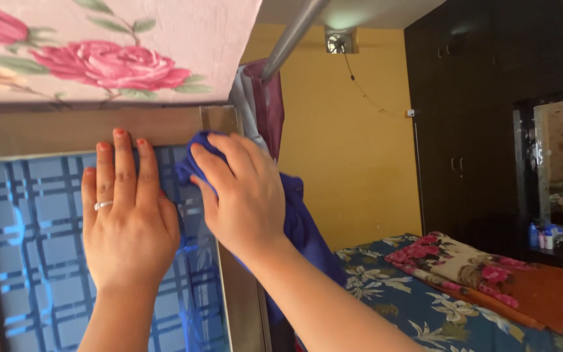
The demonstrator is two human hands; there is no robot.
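Head view: left hand [128,215] flat, fingers spread, gripping nothing, on patterned glass pane [27,261]; right hand [242,195] pressing bunched blue cloth [298,225] against pane's corner.

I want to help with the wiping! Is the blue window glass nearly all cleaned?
Hard to tell what is already clean: the patterned glass pane shows no clear wiped or dirty patches. In hand: the right hand presses a blue cloth against the pane's upper right corner by the frame, while the left hand lies flat on the glass. The lower pane is not being touched.
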